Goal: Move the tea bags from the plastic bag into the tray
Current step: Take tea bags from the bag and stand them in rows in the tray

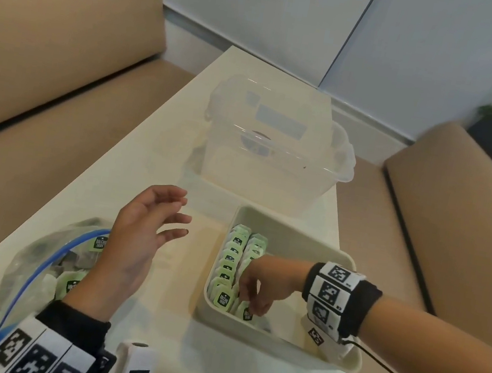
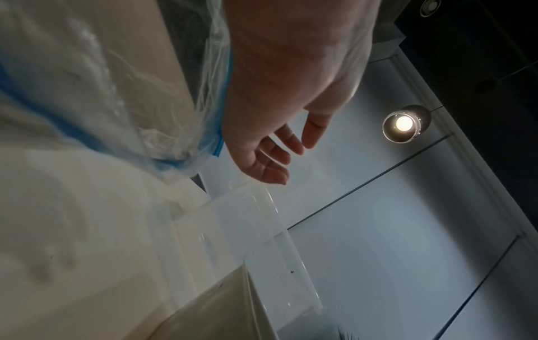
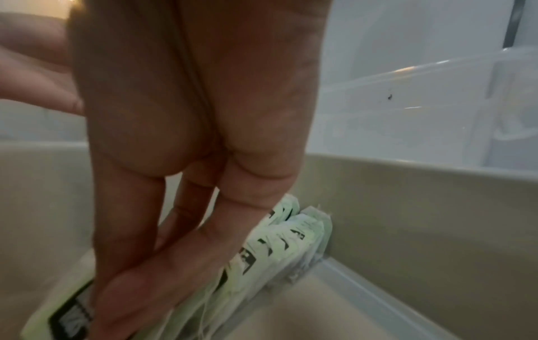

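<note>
Our right hand [image 1: 254, 287] pinches a tea bag [image 1: 245, 312] at the tray's [image 1: 296, 226] 7 o'clock corner; left hand [image 1: 140, 234] hangs relaxed over the bag [image 1: 34, 256]. Sachets look light, floppy (best pinched by the tag).

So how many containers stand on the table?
3: the plastic bag at the near left, under the left hand; the tray at the near right, with the right hand inside; a clear box behind them. More may be hidden.
</note>
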Motion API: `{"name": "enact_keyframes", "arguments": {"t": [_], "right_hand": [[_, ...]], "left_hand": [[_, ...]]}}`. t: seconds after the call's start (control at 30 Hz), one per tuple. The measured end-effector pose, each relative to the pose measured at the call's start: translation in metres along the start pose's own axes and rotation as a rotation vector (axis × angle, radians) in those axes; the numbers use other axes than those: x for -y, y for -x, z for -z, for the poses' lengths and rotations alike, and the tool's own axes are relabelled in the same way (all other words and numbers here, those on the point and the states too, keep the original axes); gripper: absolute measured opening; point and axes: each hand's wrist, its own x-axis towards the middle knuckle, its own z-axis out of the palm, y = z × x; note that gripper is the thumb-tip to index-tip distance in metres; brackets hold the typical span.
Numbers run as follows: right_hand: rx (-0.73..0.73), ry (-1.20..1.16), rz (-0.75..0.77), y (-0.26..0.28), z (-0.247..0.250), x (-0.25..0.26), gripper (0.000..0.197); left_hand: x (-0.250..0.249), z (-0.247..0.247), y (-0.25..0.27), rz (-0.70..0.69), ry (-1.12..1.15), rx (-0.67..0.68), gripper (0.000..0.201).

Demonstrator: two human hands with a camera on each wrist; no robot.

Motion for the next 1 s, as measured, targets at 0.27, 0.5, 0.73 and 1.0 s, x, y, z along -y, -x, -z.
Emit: {"name": "enact_keyframes", "arguments": {"t": [0.27,0.5,0.73,1.0], "right_hand": [[-0.034,-0.07,-0.09,-0.013,-0.003,-0.007,0.016],[-0.076,-0.127,-0.077,-0.012,-0.003,-0.012,0.015],[-0.171,-0.021,-0.058,0.005,0.013,-0.007,0.024],[-0.392,-0.106,0.194,0.069,0.061,0.042,0.009]], "left_hand": [[-0.001,-0.003,0.001,0.011,-0.024,-0.014,0.026],[-0.003,-0.007,0.003,0.025,-0.03,-0.019,0.026],[-0.016,-0.011,0.008,-0.006,0.004,0.015,0.026],[-0.077,0.014,0.04,-0.218,-0.051,0.05,0.016]]}}
